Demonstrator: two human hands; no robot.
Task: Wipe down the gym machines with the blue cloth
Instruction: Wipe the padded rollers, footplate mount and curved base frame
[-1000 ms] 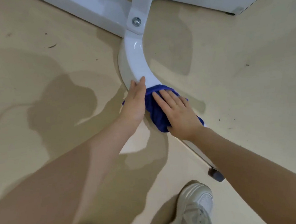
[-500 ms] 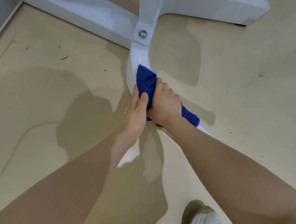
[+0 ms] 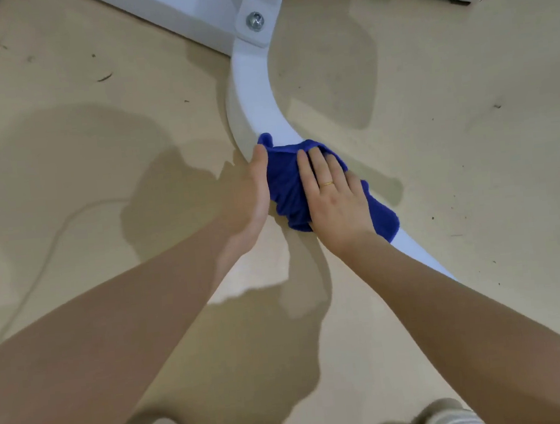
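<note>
The blue cloth (image 3: 286, 184) lies over the curved white machine leg (image 3: 253, 94), farther below the bolt (image 3: 255, 20) than half a second ago. The right hand (image 3: 336, 203) presses flat on it, fingers straight. The left hand (image 3: 246, 198), also flat, braces its edge. This looks like a return stroke, so wiping is ongoing.

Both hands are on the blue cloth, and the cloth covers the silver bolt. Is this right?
No. In the head view the silver bolt is uncovered; the blue cloth lies farther down the curved white bar, with left hand and right hand on it.
</note>
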